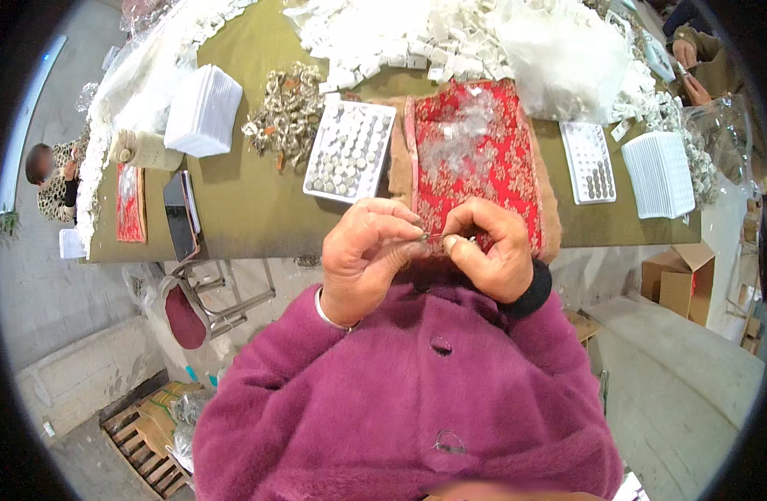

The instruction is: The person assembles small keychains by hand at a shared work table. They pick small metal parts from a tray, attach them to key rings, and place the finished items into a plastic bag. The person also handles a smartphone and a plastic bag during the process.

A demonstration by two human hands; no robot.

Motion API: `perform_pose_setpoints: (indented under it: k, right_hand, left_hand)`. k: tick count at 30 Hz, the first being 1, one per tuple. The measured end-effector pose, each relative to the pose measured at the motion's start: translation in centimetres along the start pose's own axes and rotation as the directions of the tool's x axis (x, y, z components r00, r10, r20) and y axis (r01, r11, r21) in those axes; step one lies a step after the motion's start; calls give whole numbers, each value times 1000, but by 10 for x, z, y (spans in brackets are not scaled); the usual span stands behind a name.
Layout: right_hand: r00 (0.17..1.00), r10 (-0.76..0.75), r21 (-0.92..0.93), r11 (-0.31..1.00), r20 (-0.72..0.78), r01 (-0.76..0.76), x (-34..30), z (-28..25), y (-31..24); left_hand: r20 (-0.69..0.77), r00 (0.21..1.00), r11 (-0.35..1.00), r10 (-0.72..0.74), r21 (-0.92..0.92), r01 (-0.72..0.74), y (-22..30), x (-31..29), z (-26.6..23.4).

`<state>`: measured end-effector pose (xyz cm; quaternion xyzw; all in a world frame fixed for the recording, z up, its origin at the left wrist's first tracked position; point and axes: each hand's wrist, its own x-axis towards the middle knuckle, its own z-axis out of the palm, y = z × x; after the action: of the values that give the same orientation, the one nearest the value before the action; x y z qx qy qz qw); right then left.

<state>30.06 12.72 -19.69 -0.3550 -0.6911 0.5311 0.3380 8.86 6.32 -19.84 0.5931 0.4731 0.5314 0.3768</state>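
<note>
My left hand point(365, 257) and my right hand point(493, 252) meet above the table's front edge, both pinched. Between their fingertips runs a thin reddish strand point(436, 235), with a small dark piece at the left fingertips; its exact kind is too small to tell. Just beyond lies a red floral cloth point(517, 179) on a brown pad, scattered with clear plastic scraps. Left of the cloth, a white tray point(333, 197) holds many round silvery pieces in rows. A heap of small metal parts point(287, 113) sits beside that tray.
White tray stacks point(201, 113) point(660, 177) stand on either side. A second tray point(574, 138), a plastic jug point(149, 152) and a dark phone point(179, 221) lie around. White plastic pieces point(400, 54) pile up behind. A stool point(184, 313) and a cardboard box point(675, 280) are below; another person's hands point(691, 71) show far right.
</note>
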Motion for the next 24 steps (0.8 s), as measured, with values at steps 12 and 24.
perform_pose_setpoints:
  k: [12,24]
  right_hand:
    - [982,-152,97,982,-109,163,9,-15,28]
    - [922,-144,63,982,-360,178,17,-24,47]
  left_hand:
    - [153,988,987,-33,162,8,13,48,10]
    - [452,892,229,16,867,-443,-52,240,54]
